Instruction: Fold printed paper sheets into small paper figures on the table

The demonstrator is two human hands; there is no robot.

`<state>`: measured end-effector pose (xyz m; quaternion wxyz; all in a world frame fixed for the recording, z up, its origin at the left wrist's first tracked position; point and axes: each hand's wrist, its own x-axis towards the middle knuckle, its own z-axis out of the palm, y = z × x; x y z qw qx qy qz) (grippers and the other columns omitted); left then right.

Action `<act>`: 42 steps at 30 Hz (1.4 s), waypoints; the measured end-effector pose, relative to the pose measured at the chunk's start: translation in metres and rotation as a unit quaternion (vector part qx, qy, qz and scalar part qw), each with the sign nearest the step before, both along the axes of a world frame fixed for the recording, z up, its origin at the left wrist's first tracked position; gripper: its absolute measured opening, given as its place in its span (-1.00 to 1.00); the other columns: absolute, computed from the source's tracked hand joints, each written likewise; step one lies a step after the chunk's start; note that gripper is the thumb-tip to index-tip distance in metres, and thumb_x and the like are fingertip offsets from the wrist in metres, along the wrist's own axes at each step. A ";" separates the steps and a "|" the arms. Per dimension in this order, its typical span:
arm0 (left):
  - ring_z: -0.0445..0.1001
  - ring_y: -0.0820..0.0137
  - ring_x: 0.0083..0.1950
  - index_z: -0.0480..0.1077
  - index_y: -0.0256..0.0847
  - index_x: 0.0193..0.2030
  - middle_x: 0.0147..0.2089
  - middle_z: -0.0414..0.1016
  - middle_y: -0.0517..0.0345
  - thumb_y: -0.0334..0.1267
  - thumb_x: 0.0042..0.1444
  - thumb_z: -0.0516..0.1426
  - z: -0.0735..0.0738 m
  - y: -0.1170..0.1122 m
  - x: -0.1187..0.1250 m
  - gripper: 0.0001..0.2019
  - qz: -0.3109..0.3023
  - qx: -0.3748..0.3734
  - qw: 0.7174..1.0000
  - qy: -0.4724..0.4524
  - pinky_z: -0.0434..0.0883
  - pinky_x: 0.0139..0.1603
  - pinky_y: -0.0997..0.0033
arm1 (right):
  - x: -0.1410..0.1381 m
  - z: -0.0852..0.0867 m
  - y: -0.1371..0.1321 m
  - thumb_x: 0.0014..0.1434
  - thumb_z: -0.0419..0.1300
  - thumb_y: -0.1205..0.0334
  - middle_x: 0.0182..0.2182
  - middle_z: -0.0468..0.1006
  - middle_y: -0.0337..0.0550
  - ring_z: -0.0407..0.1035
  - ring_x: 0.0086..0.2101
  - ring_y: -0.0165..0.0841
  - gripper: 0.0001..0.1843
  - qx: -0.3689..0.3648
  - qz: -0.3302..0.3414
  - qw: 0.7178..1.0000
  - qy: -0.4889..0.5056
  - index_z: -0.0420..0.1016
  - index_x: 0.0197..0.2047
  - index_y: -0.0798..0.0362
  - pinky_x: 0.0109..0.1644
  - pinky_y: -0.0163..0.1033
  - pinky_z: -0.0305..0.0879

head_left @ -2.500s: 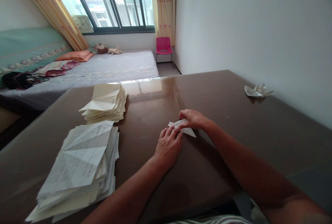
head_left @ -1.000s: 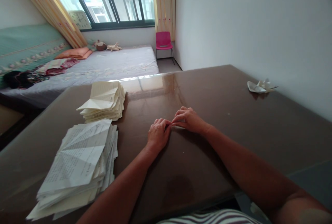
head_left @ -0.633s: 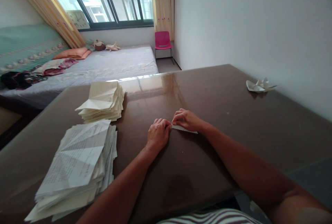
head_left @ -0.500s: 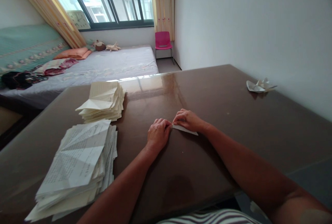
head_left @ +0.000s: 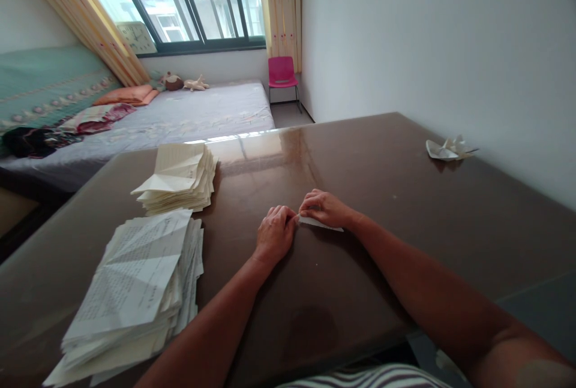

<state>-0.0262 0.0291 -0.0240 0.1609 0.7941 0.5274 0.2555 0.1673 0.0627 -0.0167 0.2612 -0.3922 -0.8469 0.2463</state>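
A small folded piece of white paper (head_left: 321, 223) lies low over the brown table, mostly covered by my fingers. My left hand (head_left: 276, 231) pinches its left end between thumb and fingers. Right beside it, my right hand (head_left: 321, 207) is closed on the same paper from above, the fingertips of both hands nearly meeting. A narrow strip of the paper sticks out under my right palm. To the left of my hands sit a stack of printed white sheets (head_left: 130, 274) with crease lines and, behind it, a stack of cream sheets (head_left: 180, 172).
The glossy brown table (head_left: 369, 160) reaches to the white wall on the right. Folded paper pieces (head_left: 450, 149) lie near its right edge. Beyond the table are a bed (head_left: 216, 109) and a pink chair (head_left: 282, 73) by the window.
Both hands stay in nearly the same place on the paper. The strip showing under my right hand looks slightly narrower, and the view has shifted a little.
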 end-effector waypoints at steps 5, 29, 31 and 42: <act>0.44 0.39 -0.20 0.36 -0.15 -0.20 -0.24 0.48 0.15 -0.15 0.29 -0.09 -0.004 0.002 -0.002 -0.75 0.010 -0.035 0.991 -0.127 0.34 -0.16 0.40 | 0.003 0.007 0.001 0.20 0.14 0.11 -0.34 0.55 -0.13 0.36 -0.24 -0.34 -0.74 -0.063 -0.028 0.993 0.092 0.56 -0.34 0.09 -0.09 -0.25 0.22; 0.36 0.48 -0.46 0.36 -0.23 -0.44 -0.51 0.41 0.24 -0.13 0.13 0.06 -0.001 0.003 0.000 -0.76 0.038 -0.087 0.966 -0.242 0.27 -0.41 0.53 | -0.011 0.016 -0.019 0.13 0.24 0.09 -0.26 0.45 -0.19 0.34 -0.44 -0.48 -0.74 0.019 -0.051 0.997 0.047 0.47 -0.13 0.01 -0.28 -0.32 0.30; 0.36 0.48 -0.45 0.34 -0.23 -0.43 -0.51 0.39 0.25 -0.12 0.13 0.08 -0.005 0.004 -0.001 -0.77 0.030 -0.083 0.966 -0.242 0.28 -0.41 0.54 | -0.014 0.012 -0.020 0.07 0.29 0.09 -0.21 0.45 -0.17 0.37 -0.43 -0.48 -0.69 -0.005 -0.042 0.998 0.040 0.45 -0.14 0.03 -0.29 -0.32 0.32; 0.52 0.41 -0.29 0.36 -0.21 -0.30 -0.34 0.53 0.16 -0.06 0.09 0.15 -0.015 0.007 0.001 -0.76 -0.009 -0.135 0.929 -0.346 0.44 -0.24 0.45 | -0.010 0.006 -0.012 0.12 0.21 0.08 -0.38 0.54 -0.22 0.43 -0.41 -0.42 -0.71 -0.141 -0.040 0.983 0.115 0.44 -0.14 0.07 -0.33 -0.34 0.33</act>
